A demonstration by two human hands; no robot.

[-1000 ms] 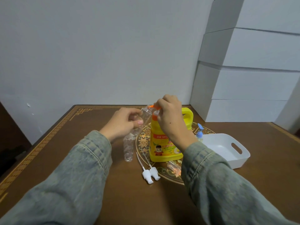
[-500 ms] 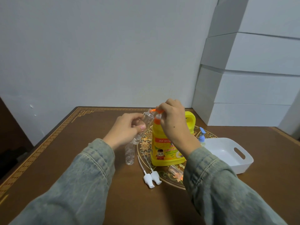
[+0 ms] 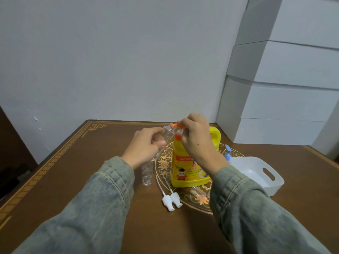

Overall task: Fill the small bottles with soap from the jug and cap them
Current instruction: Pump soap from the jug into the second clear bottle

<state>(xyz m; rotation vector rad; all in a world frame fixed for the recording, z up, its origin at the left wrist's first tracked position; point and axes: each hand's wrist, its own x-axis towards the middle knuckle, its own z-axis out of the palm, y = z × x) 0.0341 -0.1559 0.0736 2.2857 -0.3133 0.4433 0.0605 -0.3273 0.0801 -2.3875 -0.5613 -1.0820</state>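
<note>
A yellow soap jug (image 3: 185,167) with an orange pump head (image 3: 178,126) stands upright on the table's round ornament. My right hand (image 3: 196,138) rests on top of it, fingers pressed on the pump head. My left hand (image 3: 146,147) holds a small clear bottle (image 3: 167,133) tilted, its mouth up against the pump's spout. Another clear bottle (image 3: 147,174) stands just left of the jug. Two white spray caps (image 3: 171,199) with thin tubes lie in front. A clear cap or bottle (image 3: 197,192) lies by my right sleeve.
A white plastic tray (image 3: 264,177) with handle slots sits right of the jug, a blue-topped bottle (image 3: 228,153) behind its near corner. White boxes (image 3: 278,99) are stacked at the back right. The brown table (image 3: 91,162) has a gold border.
The view has tilted slightly, so hands and jug sit a little higher in frame. Both hands keep the same hold on the bottle and the pump.
</note>
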